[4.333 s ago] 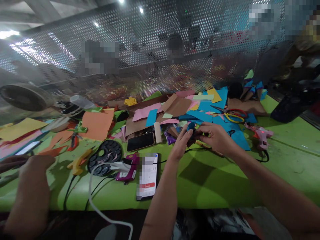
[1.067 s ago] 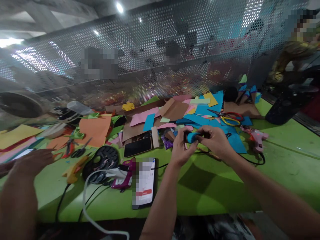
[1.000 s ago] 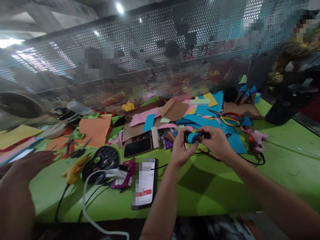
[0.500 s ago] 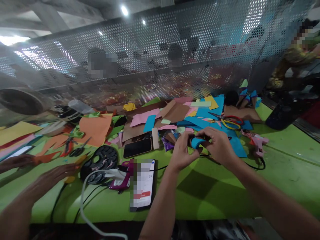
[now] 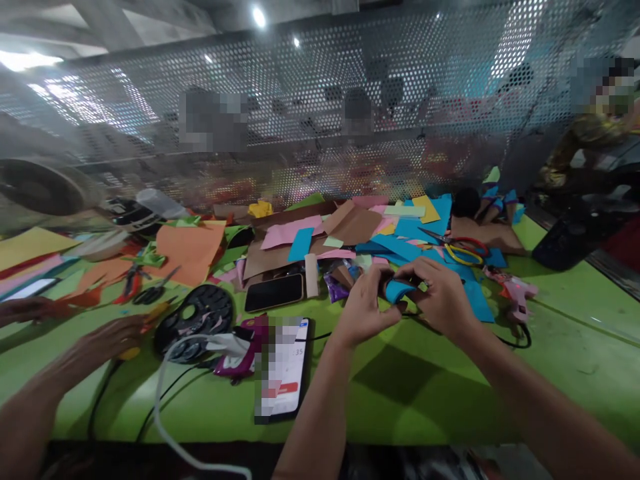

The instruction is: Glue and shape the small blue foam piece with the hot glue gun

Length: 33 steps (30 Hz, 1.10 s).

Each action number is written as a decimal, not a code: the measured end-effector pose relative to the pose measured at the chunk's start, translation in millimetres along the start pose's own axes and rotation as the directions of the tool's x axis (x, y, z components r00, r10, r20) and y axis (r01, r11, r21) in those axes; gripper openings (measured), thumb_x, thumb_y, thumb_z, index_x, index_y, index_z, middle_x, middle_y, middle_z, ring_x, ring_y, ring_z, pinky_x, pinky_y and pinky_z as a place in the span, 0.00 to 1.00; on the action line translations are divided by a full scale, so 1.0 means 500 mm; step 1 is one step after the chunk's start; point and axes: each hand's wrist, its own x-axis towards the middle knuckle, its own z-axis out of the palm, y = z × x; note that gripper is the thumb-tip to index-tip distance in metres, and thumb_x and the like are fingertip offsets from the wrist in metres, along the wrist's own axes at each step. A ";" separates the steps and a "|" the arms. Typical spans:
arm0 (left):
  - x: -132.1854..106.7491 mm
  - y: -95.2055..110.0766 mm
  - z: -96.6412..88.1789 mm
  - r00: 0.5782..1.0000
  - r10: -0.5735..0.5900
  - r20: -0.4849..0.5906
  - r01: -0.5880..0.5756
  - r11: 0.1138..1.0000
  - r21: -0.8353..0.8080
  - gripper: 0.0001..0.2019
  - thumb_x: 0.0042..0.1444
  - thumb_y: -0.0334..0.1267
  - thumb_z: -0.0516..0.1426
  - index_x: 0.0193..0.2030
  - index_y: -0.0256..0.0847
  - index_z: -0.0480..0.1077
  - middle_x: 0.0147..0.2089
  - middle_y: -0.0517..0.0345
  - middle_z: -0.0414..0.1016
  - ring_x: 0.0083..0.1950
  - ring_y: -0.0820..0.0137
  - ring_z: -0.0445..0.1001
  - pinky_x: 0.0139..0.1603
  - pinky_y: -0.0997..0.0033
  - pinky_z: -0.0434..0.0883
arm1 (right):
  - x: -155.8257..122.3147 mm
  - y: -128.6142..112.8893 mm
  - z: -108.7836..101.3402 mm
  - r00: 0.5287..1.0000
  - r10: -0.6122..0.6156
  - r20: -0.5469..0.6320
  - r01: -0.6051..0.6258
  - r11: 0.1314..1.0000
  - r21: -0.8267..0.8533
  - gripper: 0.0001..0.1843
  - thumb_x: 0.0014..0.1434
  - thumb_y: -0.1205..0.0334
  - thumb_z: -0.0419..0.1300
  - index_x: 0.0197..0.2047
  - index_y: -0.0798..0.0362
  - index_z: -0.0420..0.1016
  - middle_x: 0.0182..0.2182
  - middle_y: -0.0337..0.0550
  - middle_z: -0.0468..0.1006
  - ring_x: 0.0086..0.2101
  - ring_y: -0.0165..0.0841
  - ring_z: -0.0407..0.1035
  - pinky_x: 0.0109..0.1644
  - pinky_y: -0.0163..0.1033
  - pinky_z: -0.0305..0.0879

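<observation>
A curled strip of blue paper [image 5: 397, 291] is held up between my two hands, just above the green table. My left hand [image 5: 364, 305] pinches its left side, with the thumb stretched underneath. From the right, my right hand [image 5: 440, 293] grips the other end, and the fingers partly hide it. Behind my hands lie a purple plastic packet [image 5: 338, 285] and blue paper sheets [image 5: 405, 248]. Scissors with red and yellow handles [image 5: 463, 252] rest on that paper. A pink glue gun [image 5: 517, 293] lies right of my right hand.
Left of my arms are a lit phone [image 5: 287, 373], a dark phone [image 5: 275, 293], a maroon power strip [image 5: 245, 353] with cables and a black tray [image 5: 200, 317]. A co-worker's hand [image 5: 110, 340] holds a yellow tool at left. A perforated metal screen [image 5: 300, 147] stands behind.
The blue strip has turned slightly between my fingers and shows more of its curve. The co-worker's hand has shifted a little left. The view has shifted slightly.
</observation>
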 end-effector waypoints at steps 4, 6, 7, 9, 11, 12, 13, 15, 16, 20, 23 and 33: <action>-0.001 0.000 0.000 1.000 -0.002 0.009 0.002 1.000 0.018 0.23 0.50 0.37 0.61 0.52 0.45 0.60 0.48 0.53 0.70 0.48 0.60 0.70 0.48 0.64 0.66 | 0.002 -0.001 -0.004 0.999 -0.050 0.011 0.050 0.997 -0.052 0.11 0.53 0.75 0.57 0.36 0.49 0.73 0.34 0.43 0.79 0.35 0.37 0.73 0.36 0.38 0.67; 0.000 0.003 -0.001 1.000 0.012 0.010 -0.013 1.000 0.028 0.23 0.49 0.36 0.61 0.51 0.45 0.60 0.47 0.53 0.70 0.48 0.60 0.70 0.47 0.64 0.67 | 0.003 -0.001 -0.007 0.995 -0.100 0.013 0.101 0.990 -0.102 0.12 0.53 0.76 0.56 0.36 0.50 0.73 0.33 0.43 0.79 0.35 0.37 0.73 0.36 0.39 0.66; 0.001 0.005 -0.001 1.000 0.023 0.011 -0.024 0.999 0.033 0.23 0.48 0.36 0.61 0.51 0.44 0.60 0.47 0.53 0.70 0.47 0.61 0.70 0.46 0.64 0.67 | 0.004 -0.002 -0.009 0.991 -0.130 0.013 0.131 0.984 -0.121 0.13 0.53 0.77 0.56 0.36 0.50 0.73 0.33 0.43 0.79 0.35 0.38 0.73 0.37 0.39 0.66; 0.002 0.009 -0.002 0.999 0.041 0.009 -0.041 0.998 0.044 0.22 0.48 0.35 0.61 0.49 0.44 0.60 0.44 0.54 0.69 0.44 0.62 0.70 0.44 0.65 0.67 | 0.004 -0.002 -0.014 0.982 -0.191 0.018 0.191 0.970 -0.152 0.14 0.53 0.77 0.55 0.37 0.49 0.73 0.34 0.44 0.79 0.36 0.38 0.73 0.38 0.40 0.66; 0.002 0.014 -0.003 0.999 0.045 0.008 -0.045 0.997 0.057 0.21 0.47 0.35 0.60 0.48 0.44 0.60 0.42 0.56 0.68 0.42 0.63 0.69 0.42 0.65 0.66 | 0.004 -0.003 -0.018 0.971 -0.238 0.031 0.240 0.954 -0.178 0.14 0.53 0.77 0.55 0.38 0.49 0.74 0.34 0.44 0.80 0.37 0.39 0.73 0.40 0.41 0.66; 0.001 0.015 -0.004 0.999 0.043 0.011 -0.044 0.997 0.063 0.21 0.47 0.34 0.60 0.48 0.44 0.60 0.41 0.56 0.68 0.41 0.64 0.68 0.42 0.66 0.66 | 0.004 -0.004 -0.020 0.966 -0.256 0.036 0.258 0.948 -0.188 0.14 0.54 0.77 0.55 0.38 0.49 0.73 0.35 0.44 0.80 0.37 0.39 0.73 0.40 0.41 0.66; 0.001 0.016 -0.004 0.999 0.040 0.014 -0.041 0.997 0.068 0.21 0.47 0.34 0.60 0.48 0.44 0.60 0.41 0.56 0.68 0.40 0.64 0.68 0.41 0.66 0.66 | 0.004 -0.005 -0.022 0.963 -0.268 0.039 0.270 0.943 -0.194 0.14 0.54 0.76 0.56 0.38 0.49 0.73 0.35 0.44 0.80 0.37 0.39 0.72 0.41 0.42 0.66; -0.001 0.017 -0.005 0.999 0.033 0.025 -0.035 0.997 0.073 0.22 0.46 0.34 0.60 0.48 0.44 0.60 0.41 0.56 0.68 0.40 0.64 0.68 0.40 0.66 0.66 | 0.005 -0.008 -0.024 0.960 -0.279 0.039 0.281 0.942 -0.182 0.13 0.55 0.76 0.56 0.38 0.49 0.73 0.35 0.45 0.80 0.37 0.39 0.72 0.41 0.42 0.66; -0.001 0.017 -0.006 0.999 0.029 0.031 -0.031 0.997 0.072 0.22 0.46 0.34 0.60 0.48 0.44 0.60 0.42 0.56 0.68 0.41 0.64 0.68 0.40 0.66 0.65 | 0.005 -0.009 -0.024 0.960 -0.276 0.036 0.278 0.946 -0.167 0.12 0.56 0.76 0.56 0.38 0.49 0.73 0.35 0.45 0.80 0.37 0.39 0.72 0.41 0.42 0.66; -0.003 0.017 -0.008 0.999 0.007 0.052 -0.010 0.997 0.074 0.25 0.44 0.33 0.61 0.50 0.44 0.60 0.43 0.56 0.68 0.41 0.63 0.68 0.40 0.66 0.65 | 0.007 -0.012 -0.025 0.979 -0.200 0.041 0.202 0.977 -0.074 0.11 0.57 0.74 0.56 0.38 0.49 0.72 0.35 0.44 0.79 0.37 0.38 0.72 0.39 0.40 0.67; -0.002 0.019 -0.011 0.998 0.000 0.065 -0.006 0.997 0.079 0.27 0.43 0.34 0.61 0.52 0.43 0.60 0.45 0.53 0.69 0.43 0.61 0.69 0.42 0.65 0.66 | 0.006 -0.012 -0.024 0.989 -0.138 0.047 0.138 0.990 0.005 0.10 0.56 0.74 0.57 0.38 0.49 0.72 0.34 0.43 0.78 0.36 0.36 0.72 0.38 0.38 0.67; 0.000 0.024 -0.010 0.991 -0.027 0.131 0.001 0.981 0.192 0.34 0.44 0.37 0.60 0.60 0.41 0.57 0.50 0.49 0.71 0.49 0.55 0.71 0.51 0.56 0.67 | 0.012 -0.001 -0.026 0.977 0.138 0.164 -0.180 0.943 0.279 0.02 0.58 0.63 0.63 0.34 0.51 0.73 0.29 0.38 0.76 0.32 0.32 0.69 0.38 0.37 0.65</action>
